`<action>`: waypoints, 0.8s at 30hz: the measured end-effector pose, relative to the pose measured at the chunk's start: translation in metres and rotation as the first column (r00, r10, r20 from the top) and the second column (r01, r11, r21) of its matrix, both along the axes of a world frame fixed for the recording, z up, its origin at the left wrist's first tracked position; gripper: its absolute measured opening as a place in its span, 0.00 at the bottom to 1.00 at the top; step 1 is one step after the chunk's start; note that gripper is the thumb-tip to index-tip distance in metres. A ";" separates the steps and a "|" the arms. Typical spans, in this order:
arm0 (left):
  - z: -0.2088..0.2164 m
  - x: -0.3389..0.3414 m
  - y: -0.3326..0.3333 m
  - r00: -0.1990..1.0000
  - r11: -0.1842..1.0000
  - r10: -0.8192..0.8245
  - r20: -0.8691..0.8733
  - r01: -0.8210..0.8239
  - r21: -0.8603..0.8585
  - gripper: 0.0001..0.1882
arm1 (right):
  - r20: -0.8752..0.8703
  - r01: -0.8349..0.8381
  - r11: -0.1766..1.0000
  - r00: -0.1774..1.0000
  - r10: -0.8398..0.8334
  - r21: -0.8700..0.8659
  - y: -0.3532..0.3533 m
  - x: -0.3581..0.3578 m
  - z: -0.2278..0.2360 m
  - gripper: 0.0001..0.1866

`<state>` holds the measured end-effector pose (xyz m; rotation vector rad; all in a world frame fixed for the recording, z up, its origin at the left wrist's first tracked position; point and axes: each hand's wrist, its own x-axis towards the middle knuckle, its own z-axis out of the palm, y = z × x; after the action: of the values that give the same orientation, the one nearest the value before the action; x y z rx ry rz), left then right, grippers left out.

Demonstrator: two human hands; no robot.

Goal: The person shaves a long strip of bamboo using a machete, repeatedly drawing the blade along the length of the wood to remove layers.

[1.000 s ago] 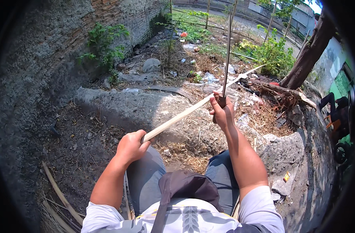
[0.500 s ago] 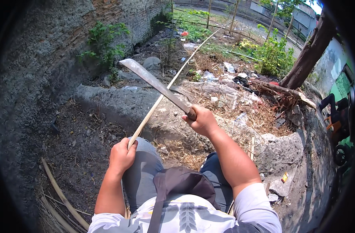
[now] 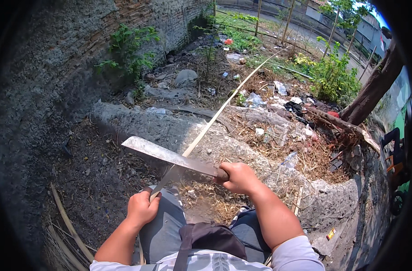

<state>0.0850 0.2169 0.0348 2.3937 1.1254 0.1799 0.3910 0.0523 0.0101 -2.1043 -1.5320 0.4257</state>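
Note:
My left hand (image 3: pixel 143 207) is closed round the near end of a long, pale bamboo strip (image 3: pixel 211 123), just above my left knee. The strip runs away from me, up and to the right, with its thin far end over the ground. In my right hand (image 3: pixel 238 178) is the handle of a machete (image 3: pixel 165 155), fingers wrapped round it. Its broad, worn blade points left and crosses the strip a short way beyond my left hand. The blade appears to touch the strip. A dark bag (image 3: pixel 212 239) rests on my lap.
Several cut strips (image 3: pixel 68 221) lie at the lower left beside a rough wall (image 3: pixel 75 58). A broken concrete ledge (image 3: pixel 143 124) crosses ahead. Litter and dry grass (image 3: pixel 323 153) spread to the right, near a leaning tree trunk (image 3: pixel 373 86) and a green bush (image 3: pixel 334 74).
The machete has come down the strip toward my left hand, and its blade now lies flatter. My left hand still grips the strip, now slightly lower in view. The view has shifted a little.

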 end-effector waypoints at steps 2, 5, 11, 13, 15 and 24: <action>0.002 0.000 -0.006 0.999 1.000 0.019 -0.029 -0.018 0.024 0.14 | -0.044 -0.015 0.999 0.999 0.013 -0.033 0.001 0.005 -0.006 0.18; 0.007 -0.002 -0.014 0.998 0.998 0.025 -0.060 -0.022 0.056 0.13 | -0.052 -0.038 0.996 0.998 0.034 -0.077 0.004 0.013 -0.015 0.16; 0.006 -0.023 -0.034 0.989 0.994 0.105 0.106 -0.109 0.029 0.13 | 0.008 -0.111 0.991 0.994 0.111 0.075 0.000 -0.012 -0.002 0.16; 0.003 -0.034 -0.035 0.981 0.992 0.110 0.160 -0.119 0.052 0.12 | 0.193 -0.069 0.998 0.979 0.068 -0.001 -0.005 -0.022 0.008 0.20; 0.002 -0.034 -0.035 0.973 0.990 0.128 0.193 -0.136 0.028 0.12 | 0.236 -0.112 0.985 0.969 0.078 0.133 -0.012 -0.024 0.005 0.21; -0.007 -0.038 -0.048 0.966 0.977 0.067 0.250 -0.113 0.178 0.16 | 0.460 -0.171 0.954 0.887 0.041 0.245 -0.017 -0.033 0.021 0.15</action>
<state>0.0468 0.1689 0.0276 2.4026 1.1453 0.6207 0.3583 0.0353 0.0312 -1.9817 -1.8429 -0.2613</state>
